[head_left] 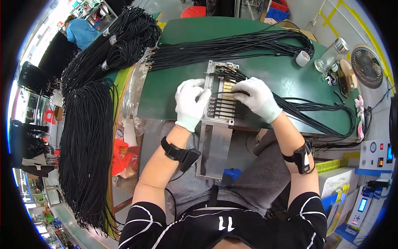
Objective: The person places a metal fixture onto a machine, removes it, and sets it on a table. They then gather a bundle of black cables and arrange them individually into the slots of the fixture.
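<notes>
My right hand (255, 97), in a white glove, pinches a black cable (224, 93) over a metal fixture (230, 121) on the table's near edge. The end of that cable lies by the thumb of my left hand (190, 101). Also gloved in white, my left hand is at the fixture's left side, its thumb and forefinger curved and apart. Several cable ends (224, 108) lie side by side in the fixture's slots below my fingers. More cables (230, 72) cross its far end. A yellowish strip (227, 86) shows between them.
Long black cables (224, 47) lie across the green table (178, 30). Big cable bundles (89, 145) hang at the left. At right are a white roll (302, 58), a glass bottle (331, 54) and a fan (366, 66). A person in blue (81, 32) is at far left.
</notes>
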`<state>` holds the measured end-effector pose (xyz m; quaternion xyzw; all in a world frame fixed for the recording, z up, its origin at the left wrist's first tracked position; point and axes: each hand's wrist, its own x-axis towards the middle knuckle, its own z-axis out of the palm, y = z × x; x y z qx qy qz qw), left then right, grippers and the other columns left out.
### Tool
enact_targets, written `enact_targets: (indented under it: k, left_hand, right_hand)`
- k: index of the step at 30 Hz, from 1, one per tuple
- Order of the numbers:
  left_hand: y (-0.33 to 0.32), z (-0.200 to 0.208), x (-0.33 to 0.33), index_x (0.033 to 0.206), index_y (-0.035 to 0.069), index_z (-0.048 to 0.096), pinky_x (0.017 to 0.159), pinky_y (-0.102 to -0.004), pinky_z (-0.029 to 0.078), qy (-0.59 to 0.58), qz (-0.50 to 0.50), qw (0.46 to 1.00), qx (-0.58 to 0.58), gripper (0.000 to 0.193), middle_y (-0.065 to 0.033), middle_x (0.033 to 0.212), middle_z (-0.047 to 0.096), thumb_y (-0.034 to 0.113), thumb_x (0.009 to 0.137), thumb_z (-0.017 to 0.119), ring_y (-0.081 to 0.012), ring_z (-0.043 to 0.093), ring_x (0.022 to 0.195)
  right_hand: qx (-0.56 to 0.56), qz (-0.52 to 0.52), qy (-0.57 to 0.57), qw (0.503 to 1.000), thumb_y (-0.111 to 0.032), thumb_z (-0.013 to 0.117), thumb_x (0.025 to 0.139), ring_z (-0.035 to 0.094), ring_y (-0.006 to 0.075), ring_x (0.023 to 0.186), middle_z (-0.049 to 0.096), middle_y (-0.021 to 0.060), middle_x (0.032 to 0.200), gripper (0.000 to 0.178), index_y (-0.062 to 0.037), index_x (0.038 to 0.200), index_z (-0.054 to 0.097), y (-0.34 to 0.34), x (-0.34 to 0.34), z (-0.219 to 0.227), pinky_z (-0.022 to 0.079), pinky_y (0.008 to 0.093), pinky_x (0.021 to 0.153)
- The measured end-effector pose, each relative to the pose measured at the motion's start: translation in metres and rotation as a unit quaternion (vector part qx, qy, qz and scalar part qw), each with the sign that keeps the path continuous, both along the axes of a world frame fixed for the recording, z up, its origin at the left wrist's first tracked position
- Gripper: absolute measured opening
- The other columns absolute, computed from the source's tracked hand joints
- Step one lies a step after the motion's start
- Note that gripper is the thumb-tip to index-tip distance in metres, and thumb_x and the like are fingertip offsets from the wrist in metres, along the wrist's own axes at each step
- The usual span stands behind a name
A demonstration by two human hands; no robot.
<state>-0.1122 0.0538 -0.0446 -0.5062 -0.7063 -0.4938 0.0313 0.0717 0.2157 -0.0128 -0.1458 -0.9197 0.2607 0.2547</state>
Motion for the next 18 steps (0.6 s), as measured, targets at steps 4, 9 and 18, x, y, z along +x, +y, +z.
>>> enact_targets:
  k: [4, 9, 18]
  left_hand:
    - [0.000, -0.008, -0.005, 0.084, 0.005, 0.071, 0.096, -0.0453, 0.047, 0.058, 0.052, 0.996, -0.040, 0.019, -0.0113, 0.107, 0.073, 0.023, 0.086, 0.072, -0.0331, 0.063, 0.106]
    - [0.002, -0.014, -0.010, 0.086, 0.007, 0.072, 0.097, -0.0461, 0.047, -0.006, 0.027, 0.999, -0.031, 0.019, -0.0122, 0.105, 0.073, 0.025, 0.090, 0.069, -0.0318, 0.065, 0.104]
    - [0.005, -0.005, -0.003, 0.096, 0.016, 0.077, 0.106, -0.0482, 0.041, -0.031, -0.018, 0.998, -0.060, 0.019, -0.0157, 0.118, 0.070, 0.032, 0.090, 0.069, -0.0345, 0.061, 0.114]
  right_hand:
    - [0.118, -0.009, -0.051, 0.992, -0.021, 0.073, 0.083, 0.062, 0.0272, 0.083, 0.068, 0.0044, 0.079, 0.009, -0.0124, 0.086, 0.072, -0.014, -0.003, 0.003, 0.048, 0.0404, 0.075]
    - [0.138, -0.045, -0.075, 0.987, -0.023, 0.071, 0.085, 0.062, 0.0264, 0.083, 0.068, 0.0034, 0.080, 0.010, -0.0124, 0.085, 0.072, -0.002, -0.002, 0.000, 0.049, 0.0409, 0.076]
    - [0.150, -0.052, -0.070, 0.985, -0.029, 0.069, 0.086, 0.063, 0.0281, 0.082, 0.067, 0.0055, 0.079, 0.014, -0.0144, 0.085, 0.069, -0.005, -0.007, -0.011, 0.048, 0.0414, 0.076]
